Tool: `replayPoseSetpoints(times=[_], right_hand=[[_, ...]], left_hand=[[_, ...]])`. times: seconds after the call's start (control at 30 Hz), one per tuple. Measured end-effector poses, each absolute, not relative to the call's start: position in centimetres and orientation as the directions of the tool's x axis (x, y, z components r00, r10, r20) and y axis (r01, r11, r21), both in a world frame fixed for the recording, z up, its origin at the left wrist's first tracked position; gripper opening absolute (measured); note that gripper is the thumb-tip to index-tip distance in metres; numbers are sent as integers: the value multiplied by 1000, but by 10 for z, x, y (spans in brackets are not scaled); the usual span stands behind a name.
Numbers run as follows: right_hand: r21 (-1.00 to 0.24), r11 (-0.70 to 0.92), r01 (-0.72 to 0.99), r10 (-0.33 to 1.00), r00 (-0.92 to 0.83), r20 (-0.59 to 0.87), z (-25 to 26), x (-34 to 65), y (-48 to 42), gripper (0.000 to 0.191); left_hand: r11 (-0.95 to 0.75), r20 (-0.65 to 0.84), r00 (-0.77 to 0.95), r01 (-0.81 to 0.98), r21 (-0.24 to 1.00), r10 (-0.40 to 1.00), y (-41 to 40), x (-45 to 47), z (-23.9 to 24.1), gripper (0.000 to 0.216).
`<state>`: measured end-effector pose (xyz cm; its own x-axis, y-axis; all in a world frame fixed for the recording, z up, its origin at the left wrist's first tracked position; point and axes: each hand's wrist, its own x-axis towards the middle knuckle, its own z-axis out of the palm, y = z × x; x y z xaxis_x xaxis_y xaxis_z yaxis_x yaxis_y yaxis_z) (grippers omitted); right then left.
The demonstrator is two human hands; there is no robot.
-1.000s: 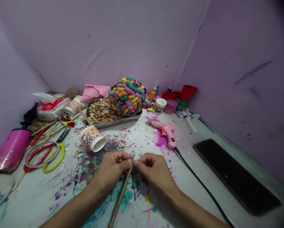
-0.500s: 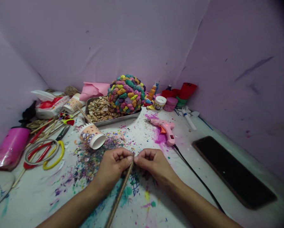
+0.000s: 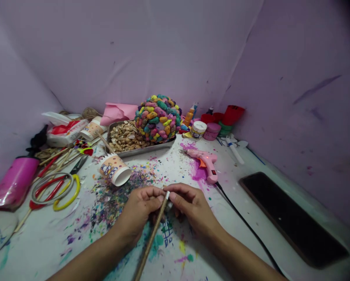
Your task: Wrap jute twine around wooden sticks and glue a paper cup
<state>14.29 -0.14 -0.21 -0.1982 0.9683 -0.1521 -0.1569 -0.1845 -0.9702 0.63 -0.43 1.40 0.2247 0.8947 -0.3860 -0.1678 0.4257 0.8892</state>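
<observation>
A thin brown stick (image 3: pixel 150 242), which looks wrapped in twine, slants up from the bottom edge to my fingertips. My left hand (image 3: pixel 140 210) pinches it just below its upper end, thumb on top. At that end a small white tip (image 3: pixel 167 194) shows between the thumb and forefinger of my right hand (image 3: pixel 194 205), which are closed about it. The other right fingers curl underneath, and what they may hold is hidden. Beneath both hands lies the paint-stained white tabletop (image 3: pixel 110 249).
Ahead stand a printed paper cup (image 3: pixel 112 169) on its side, a metal tray (image 3: pixel 145 149) of nutshells and a colourful shell-covered ball (image 3: pixel 158 119). To the right are a corded pink glue gun (image 3: pixel 205 162) and a phone (image 3: pixel 292 218). Scissors (image 3: pixel 69 191) and sticks lie left.
My right fingers have shifted slightly at the stick's upper end, and its white tip now shows. The whole view has moved a little; the surrounding things stay put.
</observation>
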Motion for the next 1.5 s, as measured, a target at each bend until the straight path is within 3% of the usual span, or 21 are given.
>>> replayPoseSetpoints(times=[0.27,0.4,0.67,0.87,1.1,1.27,1.5], right_hand=[[-979,-186,-88,965,-203,-165,0,144,-3,19],[-977,-180,-112,972,-173,-159,-1,144,-2,19],[-973,-164,-161,975,-177,-135,-4,142,-2,32],[-932,-299,-206,940,-230,-251,-4,137,-8,27],[-808,-307,-503,950,-217,-226,9,141,-5,19],[-669,-337,-663,939,-183,-291,29,162,10,22],[-747,-504,-435,856,-371,-361,18,144,-6,27]], left_hand=[[470,-451,148,-151,869,880,-14,9,14,14],[450,-418,202,-148,881,885,-18,6,11,21],[442,-406,213,-162,882,889,-21,6,13,20],[407,-389,136,-142,902,911,-21,9,12,27],[457,-438,197,-66,887,877,-16,9,14,41],[404,-396,91,-91,910,914,-9,2,25,33],[235,-234,-21,78,969,972,-5,-3,38,14]])
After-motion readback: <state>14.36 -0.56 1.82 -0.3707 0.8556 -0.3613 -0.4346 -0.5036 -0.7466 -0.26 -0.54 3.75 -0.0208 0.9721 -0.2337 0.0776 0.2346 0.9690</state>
